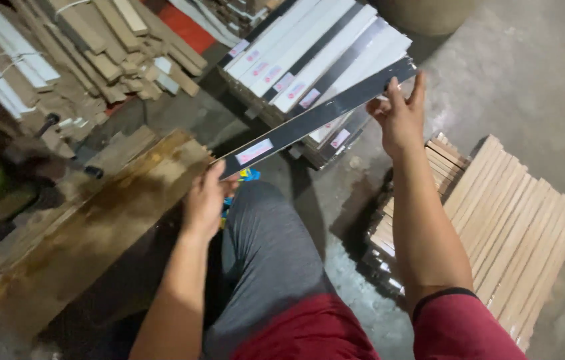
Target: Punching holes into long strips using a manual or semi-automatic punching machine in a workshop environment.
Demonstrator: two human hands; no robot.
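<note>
Left hand (204, 200) fingers pinch near end of dark strip (316, 118) | right hand (399, 119) fingers grip far end, strip held above white-strip stack (309, 50) | risk: loose end-grips could let strip slip, striking stack.

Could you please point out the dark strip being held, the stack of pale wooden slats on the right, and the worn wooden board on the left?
dark strip (316, 119), head view, middle of its face.
pale wooden slats (522, 227), head view, top of stack.
worn wooden board (89, 233), head view, stained upper surface.
</note>
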